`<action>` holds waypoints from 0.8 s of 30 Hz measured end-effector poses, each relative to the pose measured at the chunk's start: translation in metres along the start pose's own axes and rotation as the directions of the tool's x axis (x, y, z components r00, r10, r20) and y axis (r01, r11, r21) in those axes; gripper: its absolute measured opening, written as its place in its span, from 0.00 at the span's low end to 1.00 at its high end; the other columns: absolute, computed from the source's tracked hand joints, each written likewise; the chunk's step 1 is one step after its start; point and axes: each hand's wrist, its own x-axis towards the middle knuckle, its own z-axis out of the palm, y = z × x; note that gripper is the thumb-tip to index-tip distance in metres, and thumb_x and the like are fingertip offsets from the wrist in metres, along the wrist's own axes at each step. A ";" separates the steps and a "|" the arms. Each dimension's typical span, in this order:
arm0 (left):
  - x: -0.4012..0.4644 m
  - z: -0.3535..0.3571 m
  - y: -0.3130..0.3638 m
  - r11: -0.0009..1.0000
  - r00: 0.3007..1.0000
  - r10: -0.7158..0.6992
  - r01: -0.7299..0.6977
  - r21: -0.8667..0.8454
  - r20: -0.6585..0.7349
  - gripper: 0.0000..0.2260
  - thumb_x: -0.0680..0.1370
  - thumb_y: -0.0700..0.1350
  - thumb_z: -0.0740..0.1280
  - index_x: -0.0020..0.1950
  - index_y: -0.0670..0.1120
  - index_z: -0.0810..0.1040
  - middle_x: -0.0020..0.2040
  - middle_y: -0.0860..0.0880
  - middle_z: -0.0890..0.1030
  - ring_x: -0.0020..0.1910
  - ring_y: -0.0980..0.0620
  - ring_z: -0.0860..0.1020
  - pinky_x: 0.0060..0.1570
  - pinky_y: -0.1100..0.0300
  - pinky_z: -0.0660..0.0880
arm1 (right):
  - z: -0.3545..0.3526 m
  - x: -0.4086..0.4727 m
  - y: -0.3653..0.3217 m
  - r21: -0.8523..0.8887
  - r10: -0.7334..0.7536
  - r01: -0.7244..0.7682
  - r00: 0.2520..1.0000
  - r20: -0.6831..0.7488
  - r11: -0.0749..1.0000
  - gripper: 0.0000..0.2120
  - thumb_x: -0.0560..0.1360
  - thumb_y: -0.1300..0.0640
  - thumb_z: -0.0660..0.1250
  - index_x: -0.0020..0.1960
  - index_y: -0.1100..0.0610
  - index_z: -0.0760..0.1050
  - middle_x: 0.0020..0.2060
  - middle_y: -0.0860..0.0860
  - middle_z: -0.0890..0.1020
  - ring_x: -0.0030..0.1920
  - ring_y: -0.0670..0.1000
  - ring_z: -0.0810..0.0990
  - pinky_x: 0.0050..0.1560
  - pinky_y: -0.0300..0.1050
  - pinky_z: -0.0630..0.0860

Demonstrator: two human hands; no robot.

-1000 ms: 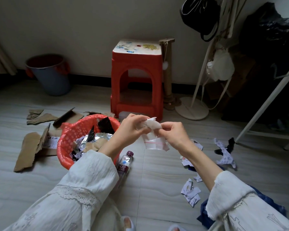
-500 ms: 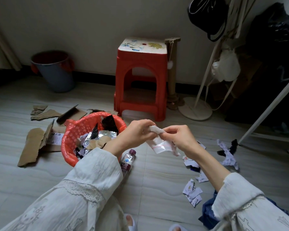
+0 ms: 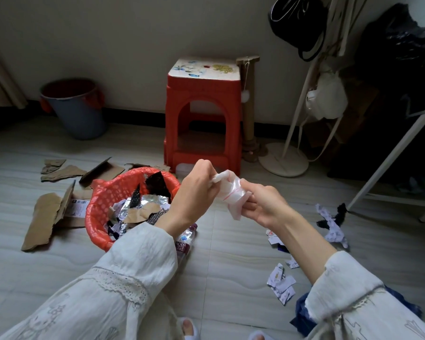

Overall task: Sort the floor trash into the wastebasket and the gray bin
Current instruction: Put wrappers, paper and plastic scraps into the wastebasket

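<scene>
My left hand and my right hand both grip a small clear plastic bag with a red line and some white stuff inside, held above the floor at centre. Just left of it stands the red mesh wastebasket, holding foil, cardboard and dark scraps. The gray bin with a red rim stands far back left by the wall. A soda bottle lies on the floor under my left wrist.
Cardboard pieces lie left of the wastebasket. Paper scraps and a crumpled patterned piece litter the floor on the right. A red stool stands behind, a white rack leg at right.
My hands have kept hold of the plastic bag and turned it between them; it now looks more bunched. The view has shifted a little.
</scene>
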 end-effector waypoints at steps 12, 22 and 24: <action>-0.005 0.016 0.011 0.960 0.936 0.267 -0.280 0.026 0.228 0.25 0.69 0.49 0.74 0.60 0.38 0.72 0.61 0.43 0.72 0.57 0.48 0.74 0.54 0.71 0.63 | -0.023 0.002 -0.011 0.425 0.057 -0.073 0.997 0.052 0.902 0.08 0.77 0.70 0.57 0.52 0.70 0.73 0.46 0.64 0.79 0.45 0.58 0.80 0.41 0.52 0.78; -0.001 0.007 0.008 0.932 0.930 0.344 -0.355 0.077 0.129 0.13 0.75 0.44 0.64 0.54 0.37 0.73 0.53 0.41 0.76 0.50 0.53 0.71 0.44 0.64 0.70 | -0.033 0.006 -0.011 0.252 -0.022 0.002 0.997 0.078 0.968 0.07 0.74 0.71 0.60 0.49 0.70 0.76 0.40 0.62 0.82 0.38 0.54 0.84 0.40 0.43 0.83; -0.002 -0.001 -0.001 0.935 0.930 0.334 -0.347 0.067 0.153 0.14 0.75 0.48 0.61 0.56 0.40 0.70 0.54 0.42 0.76 0.49 0.52 0.75 0.43 0.63 0.73 | -0.027 0.007 -0.009 0.173 -0.013 0.000 0.997 0.074 0.985 0.05 0.73 0.69 0.63 0.45 0.67 0.77 0.35 0.59 0.83 0.37 0.52 0.84 0.42 0.43 0.82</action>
